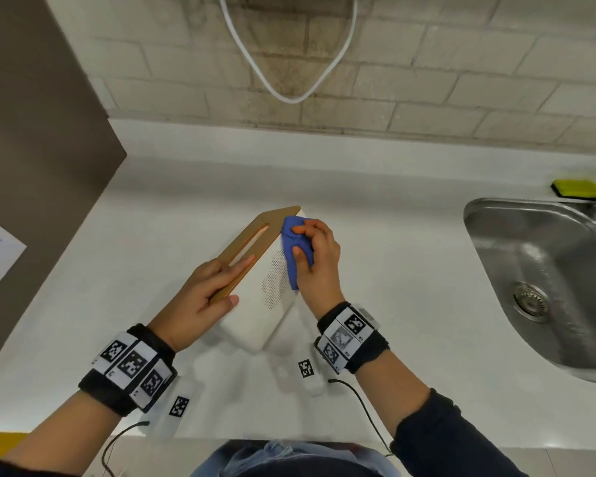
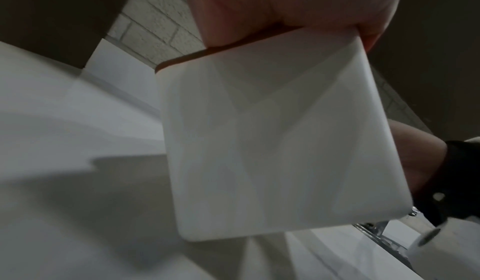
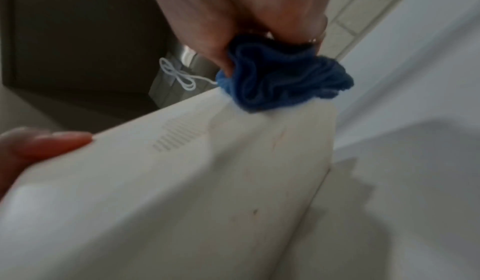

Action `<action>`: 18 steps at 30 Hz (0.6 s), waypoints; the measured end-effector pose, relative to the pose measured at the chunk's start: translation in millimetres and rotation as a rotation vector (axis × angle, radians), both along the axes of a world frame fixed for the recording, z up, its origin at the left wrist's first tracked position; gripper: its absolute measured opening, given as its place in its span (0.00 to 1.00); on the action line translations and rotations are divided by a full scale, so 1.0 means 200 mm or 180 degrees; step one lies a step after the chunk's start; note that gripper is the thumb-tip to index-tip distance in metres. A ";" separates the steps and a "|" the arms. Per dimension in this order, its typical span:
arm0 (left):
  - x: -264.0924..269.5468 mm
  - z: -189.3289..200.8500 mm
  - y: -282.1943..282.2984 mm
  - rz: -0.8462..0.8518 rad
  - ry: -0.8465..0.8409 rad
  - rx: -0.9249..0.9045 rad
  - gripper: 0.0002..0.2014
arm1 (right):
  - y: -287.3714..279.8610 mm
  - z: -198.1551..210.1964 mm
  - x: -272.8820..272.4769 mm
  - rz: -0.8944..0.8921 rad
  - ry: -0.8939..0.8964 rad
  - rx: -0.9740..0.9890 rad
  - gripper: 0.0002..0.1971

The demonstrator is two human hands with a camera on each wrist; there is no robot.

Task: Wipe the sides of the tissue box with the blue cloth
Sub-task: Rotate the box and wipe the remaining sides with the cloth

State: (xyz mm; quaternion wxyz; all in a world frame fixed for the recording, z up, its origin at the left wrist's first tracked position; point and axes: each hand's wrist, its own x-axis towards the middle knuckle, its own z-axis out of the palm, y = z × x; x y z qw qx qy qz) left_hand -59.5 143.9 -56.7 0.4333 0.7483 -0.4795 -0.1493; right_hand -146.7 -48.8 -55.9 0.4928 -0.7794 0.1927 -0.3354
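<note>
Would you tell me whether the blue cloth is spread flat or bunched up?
Bunched up: the blue cloth sits crumpled in the right hand, against the tissue box.

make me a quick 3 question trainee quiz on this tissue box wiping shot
1. True or false: the blue cloth is pressed on the dotted side of the tissue box.
2. Which hand grips the box at its wooden lid? A) left hand B) right hand C) neither
3. Fill in: right of the box, set into the counter, is a steel ____.

Key: 1 true; 2 A; 3 sink
</note>
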 end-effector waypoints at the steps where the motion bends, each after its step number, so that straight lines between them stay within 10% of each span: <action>1: 0.00 0.00 0.00 -0.0004 -0.0001 -0.0019 0.28 | 0.00 -0.02 0.01 -0.0073 0.0011 -0.0039 0.17; 18: -0.02 -0.02 -0.01 -0.0036 -0.0056 0.0046 0.29 | -0.05 -0.04 -0.23 0.0632 0.1382 -0.0642 0.14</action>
